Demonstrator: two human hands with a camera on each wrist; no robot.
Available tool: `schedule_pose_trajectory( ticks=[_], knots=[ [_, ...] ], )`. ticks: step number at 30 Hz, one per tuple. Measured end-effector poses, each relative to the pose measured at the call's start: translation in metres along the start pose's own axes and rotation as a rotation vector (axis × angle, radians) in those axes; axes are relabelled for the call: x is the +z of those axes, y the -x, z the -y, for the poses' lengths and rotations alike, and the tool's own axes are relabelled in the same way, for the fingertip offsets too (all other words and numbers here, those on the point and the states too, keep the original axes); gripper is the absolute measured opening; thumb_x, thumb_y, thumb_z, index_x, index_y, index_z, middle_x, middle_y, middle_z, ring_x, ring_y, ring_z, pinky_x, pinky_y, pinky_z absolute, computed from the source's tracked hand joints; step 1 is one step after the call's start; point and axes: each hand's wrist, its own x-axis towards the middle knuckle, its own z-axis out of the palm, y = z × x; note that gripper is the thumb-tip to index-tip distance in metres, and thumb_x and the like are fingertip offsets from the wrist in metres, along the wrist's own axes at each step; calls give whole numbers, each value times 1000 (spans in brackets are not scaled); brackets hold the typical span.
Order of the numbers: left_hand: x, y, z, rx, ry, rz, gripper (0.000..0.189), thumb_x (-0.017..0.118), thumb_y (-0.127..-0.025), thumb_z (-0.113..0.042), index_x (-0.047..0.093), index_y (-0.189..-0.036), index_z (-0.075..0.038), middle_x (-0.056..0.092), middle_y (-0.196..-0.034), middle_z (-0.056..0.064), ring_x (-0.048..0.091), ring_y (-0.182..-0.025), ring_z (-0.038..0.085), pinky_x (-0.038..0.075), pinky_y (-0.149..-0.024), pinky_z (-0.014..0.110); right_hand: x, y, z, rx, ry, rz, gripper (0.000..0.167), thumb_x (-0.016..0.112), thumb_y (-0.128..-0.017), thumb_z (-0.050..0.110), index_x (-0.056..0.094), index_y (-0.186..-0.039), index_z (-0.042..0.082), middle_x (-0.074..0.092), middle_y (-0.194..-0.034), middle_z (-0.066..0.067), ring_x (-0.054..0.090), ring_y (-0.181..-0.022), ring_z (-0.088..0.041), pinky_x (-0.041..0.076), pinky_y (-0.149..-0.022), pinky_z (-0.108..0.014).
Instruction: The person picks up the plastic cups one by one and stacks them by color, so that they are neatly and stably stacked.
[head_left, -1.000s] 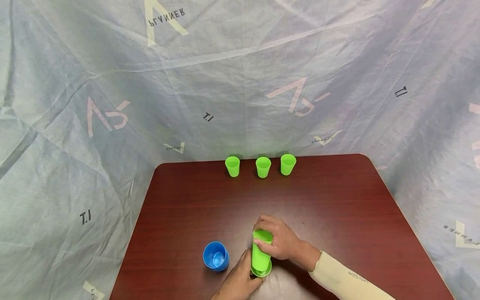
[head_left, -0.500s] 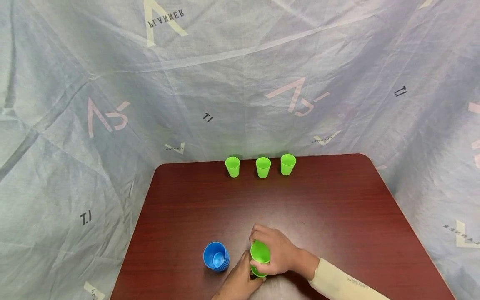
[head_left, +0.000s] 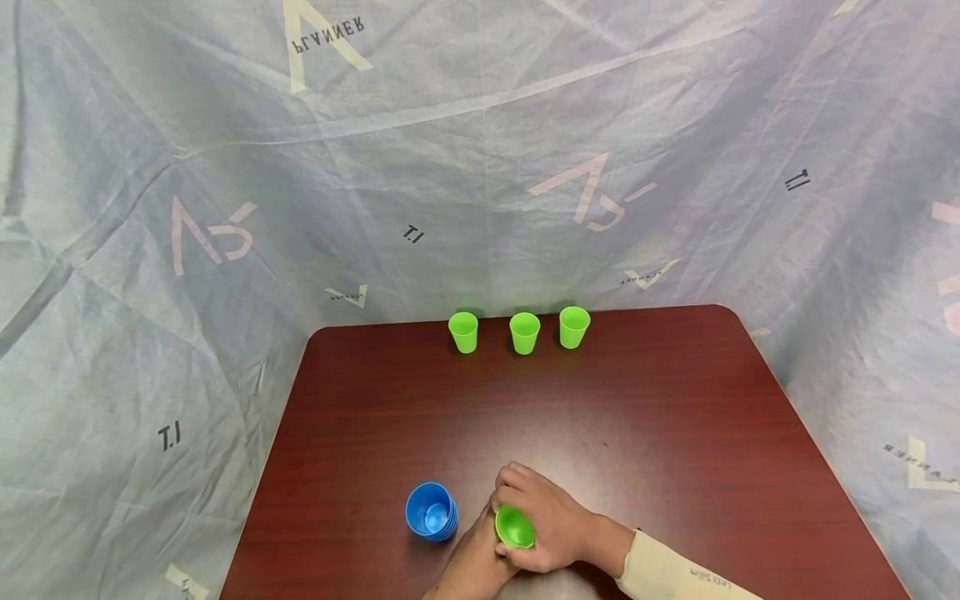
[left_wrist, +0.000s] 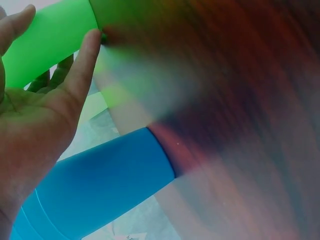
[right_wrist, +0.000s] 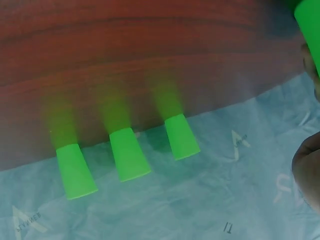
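Green cups are nested at the table's near side, and the upper green cup (head_left: 515, 527) shows its open mouth in the head view. My right hand (head_left: 551, 521) grips it around the rim, thumb on the near side and fingers on the far side. Low on its left, my left hand (head_left: 474, 560) holds the nested green cups (left_wrist: 50, 42), with the thumb on one side and fingers on the other in the left wrist view. The lower cup is hidden by the hands in the head view. A stack of blue cups (head_left: 432, 512) stands upright just left of my left hand.
Three single green cups stand upright in a row along the far table edge: a left cup (head_left: 464, 333), a middle cup (head_left: 524, 334) and a right cup (head_left: 573, 327). Grey printed cloth (head_left: 480, 192) hangs behind and beside the dark red table (head_left: 637, 392).
My right hand has moved down and toward me, lowering the green cup into the one my left hand holds. The blue stack and the far cups have stayed put.
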Motion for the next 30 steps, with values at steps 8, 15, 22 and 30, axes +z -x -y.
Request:
schedule_pose_trajectory(
  ticks=[8, 15, 22, 30],
  knots=[
    [-1, -1, -2, -31, -28, 20, 75, 75, -94, -27, 39, -159, -13, 56, -152, 5, 58, -128, 9, 52, -110, 32, 7, 12, -1, 19, 26, 5, 34, 75, -86, 45, 60, -101, 19, 51, -96, 5, 40, -93, -4, 32, -87, -11],
    [-3, 0, -1, -36, -24, 37, 73, 74, -96, -31, 40, -158, -14, 57, -150, 4, 58, -125, 9, 54, -105, 30, 14, 18, 1, 71, 29, -26, 34, 74, -86, 45, 60, -106, 21, 51, -99, 4, 39, -94, -4, 34, -86, -13],
    [-4, -1, -1, -109, -29, 68, 79, 74, -94, -58, 44, -156, -20, 59, -143, -3, 59, -119, 4, 54, -97, 26, 19, 19, 8, 124, 32, -17, 38, 80, -79, 41, 60, -104, 22, 50, -100, 8, 39, -93, -2, 35, -85, -11],
    [-3, -3, -4, -94, -19, 52, 75, 78, -92, -54, 48, -153, -22, 62, -139, -5, 60, -118, 5, 55, -97, 28, 13, 20, 4, 66, 37, -44, 39, 70, -90, 51, 62, -111, 19, 53, -102, 3, 42, -96, -5, 36, -88, -14]
  ],
)
